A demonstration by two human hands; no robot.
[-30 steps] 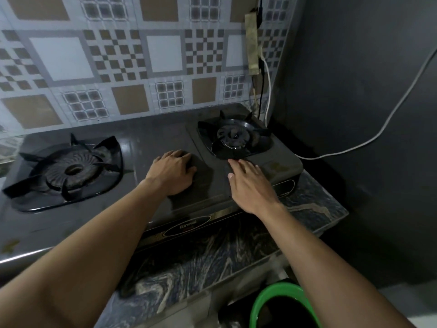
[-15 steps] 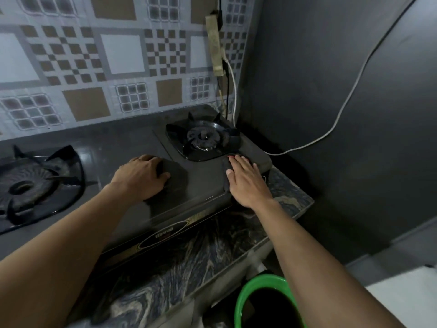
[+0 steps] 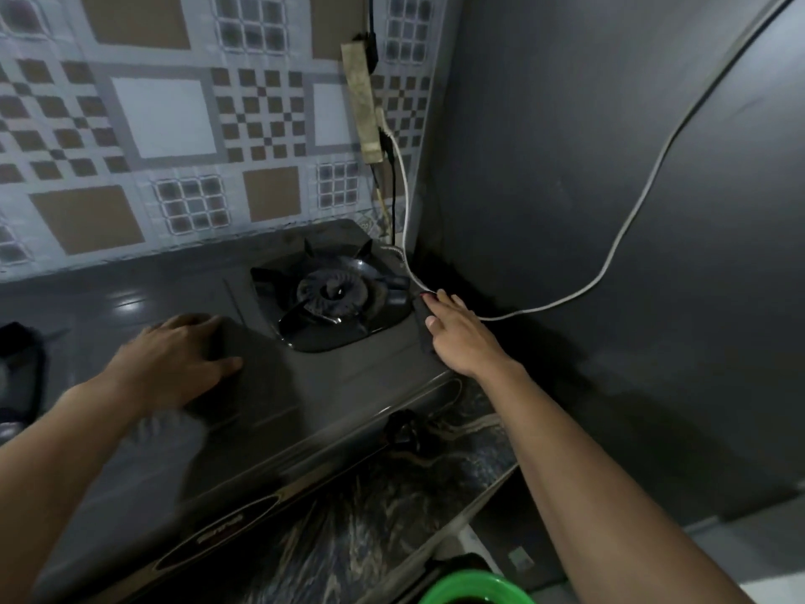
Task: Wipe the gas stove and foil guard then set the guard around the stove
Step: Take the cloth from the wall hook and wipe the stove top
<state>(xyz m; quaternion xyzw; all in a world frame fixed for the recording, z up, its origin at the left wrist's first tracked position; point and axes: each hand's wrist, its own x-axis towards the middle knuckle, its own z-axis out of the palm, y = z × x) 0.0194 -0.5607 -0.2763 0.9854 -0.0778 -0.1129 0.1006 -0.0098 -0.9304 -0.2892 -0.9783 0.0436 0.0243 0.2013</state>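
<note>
The dark gas stove (image 3: 331, 385) sits on the marbled worktop (image 3: 370, 529), reaching into its far right corner. Its right burner (image 3: 333, 294), with a black pan support, lies near the stove's right end. A patterned foil guard (image 3: 174, 124) stands upright along the back edge.

We see a glossy dark grey gas stove (image 3: 331, 385), a tiled wall (image 3: 174, 124) patterned in brown, white and grey checks, a marbled dark stone counter (image 3: 370, 529), a bright green bucket rim (image 3: 475, 588).

A dark marbled stone tabletop (image 3: 370, 538) carries the black gas stove (image 3: 305, 385), which sits flat on it, pushed back against the tiled wall (image 3: 174, 124).
</note>
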